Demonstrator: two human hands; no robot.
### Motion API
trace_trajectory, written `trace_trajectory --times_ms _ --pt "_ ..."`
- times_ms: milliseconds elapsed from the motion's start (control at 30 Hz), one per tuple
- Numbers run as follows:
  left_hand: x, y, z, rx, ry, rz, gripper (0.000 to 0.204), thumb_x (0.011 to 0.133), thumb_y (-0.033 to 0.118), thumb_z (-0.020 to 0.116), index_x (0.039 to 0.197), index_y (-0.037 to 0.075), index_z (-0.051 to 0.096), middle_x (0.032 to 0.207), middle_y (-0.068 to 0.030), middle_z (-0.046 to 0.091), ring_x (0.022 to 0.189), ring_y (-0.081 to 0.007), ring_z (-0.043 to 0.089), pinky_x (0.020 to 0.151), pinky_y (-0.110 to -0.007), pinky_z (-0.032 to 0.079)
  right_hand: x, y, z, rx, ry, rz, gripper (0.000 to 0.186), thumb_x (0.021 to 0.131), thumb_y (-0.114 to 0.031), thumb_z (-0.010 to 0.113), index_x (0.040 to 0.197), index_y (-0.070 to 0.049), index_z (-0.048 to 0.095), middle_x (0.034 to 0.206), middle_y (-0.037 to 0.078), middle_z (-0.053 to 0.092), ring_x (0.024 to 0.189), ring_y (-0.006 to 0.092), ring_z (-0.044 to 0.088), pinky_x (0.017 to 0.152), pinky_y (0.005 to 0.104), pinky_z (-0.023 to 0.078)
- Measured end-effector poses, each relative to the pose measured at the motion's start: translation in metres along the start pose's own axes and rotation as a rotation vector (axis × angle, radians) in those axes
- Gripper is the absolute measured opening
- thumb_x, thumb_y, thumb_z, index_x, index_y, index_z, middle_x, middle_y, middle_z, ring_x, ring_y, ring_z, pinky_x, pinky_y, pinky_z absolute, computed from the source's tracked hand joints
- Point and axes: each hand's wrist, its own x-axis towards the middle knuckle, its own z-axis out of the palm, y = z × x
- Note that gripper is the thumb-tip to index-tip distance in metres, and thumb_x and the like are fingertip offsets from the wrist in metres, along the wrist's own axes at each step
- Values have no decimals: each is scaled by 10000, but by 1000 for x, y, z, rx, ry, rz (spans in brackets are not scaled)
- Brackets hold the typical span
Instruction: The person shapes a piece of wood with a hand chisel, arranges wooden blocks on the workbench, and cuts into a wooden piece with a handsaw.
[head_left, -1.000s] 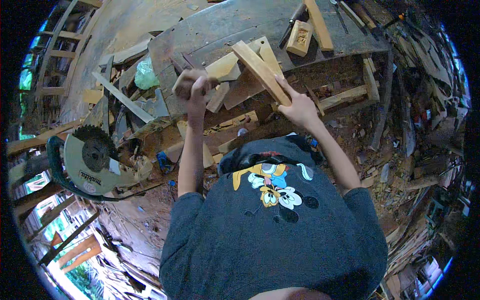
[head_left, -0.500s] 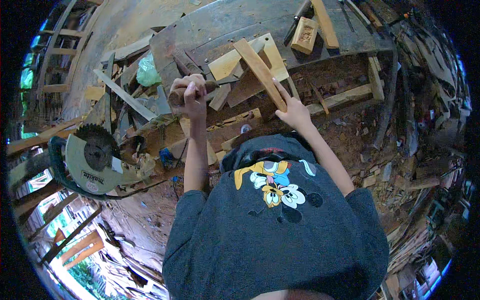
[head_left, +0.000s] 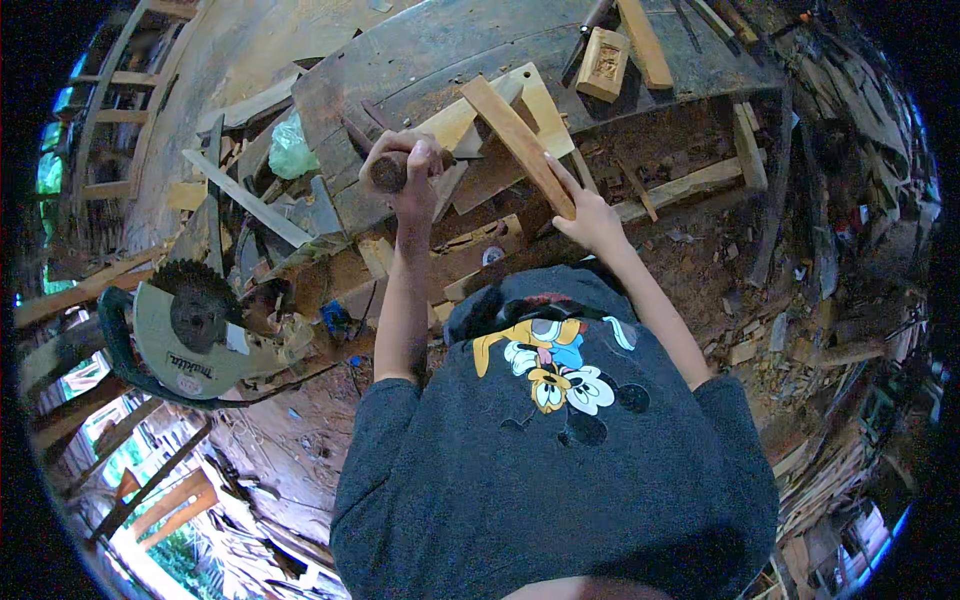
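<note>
My left hand [head_left: 405, 165] is closed around the thick round handle [head_left: 388, 173] of a wooden-handled tool. A thin blade-like part [head_left: 462, 155] shows past my fingers, pointing right; its exact kind is unclear. My right hand [head_left: 592, 218] grips the near end of a long wooden strip [head_left: 515, 140], index finger stretched along its edge. The strip slants away to the left, over a pale board with a hole [head_left: 548, 115] at the bench's edge. The tool's visible tip stays left of the strip, apart from it.
A carved wooden block [head_left: 604, 65] and a wooden piece [head_left: 645, 45] lie on the dark workbench [head_left: 430, 50]. A circular saw [head_left: 190, 330] with an exposed toothed blade stands at left. A green plastic bag [head_left: 292, 148] sits among offcuts. Wood scraps [head_left: 745, 350] litter the ground at right.
My left hand has moved right and slightly up, turning the tool so that its handle end faces me. The right hand and the strip have barely moved.
</note>
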Motion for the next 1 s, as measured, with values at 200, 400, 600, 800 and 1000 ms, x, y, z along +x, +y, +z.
trace_trajectory --times_ms 200,400,600,800,1000 --pt "15 -7 7 103 42 44 147 716 43 523 595 -5 455 475 -19 441 416 -65 424 396 -204 348 0 1 0 23 6 -19 869 621 -199 595 1241 -429 32 745 194 551 732 346 549 697 439 448" --pt "39 -11 18 280 52 -22 178 687 6 532 532 27 447 450 10 428 413 -47 427 401 -182 335 0 4 0 36 28 -30 877 608 -193 594 1245 -421 36 708 197 550 698 353 551 689 437 447" --pt "61 -22 25 324 -16 9 193 672 31 545 504 35 449 444 15 430 417 -49 430 402 -190 336 0 4 0 4 57 -101 889 603 -186 595 1259 -387 30 668 195 546 691 346 553 676 425 456" --pt "65 -39 38 489 -55 -18 215 667 81 553 491 27 442 418 17 398 414 -55 411 406 -219 340 1 5 0 -1 29 -43 881 608 -187 594 1252 -404 34 702 200 548 693 349 552 676 436 456" --pt "76 -51 48 666 -142 59 186 688 68 583 528 22 502 470 -14 492 418 -81 476 386 -220 373 0 0 -7 58 -60 47 840 617 -159 571 1244 -423 78 896 223 523 845 363 515 743 433 423"
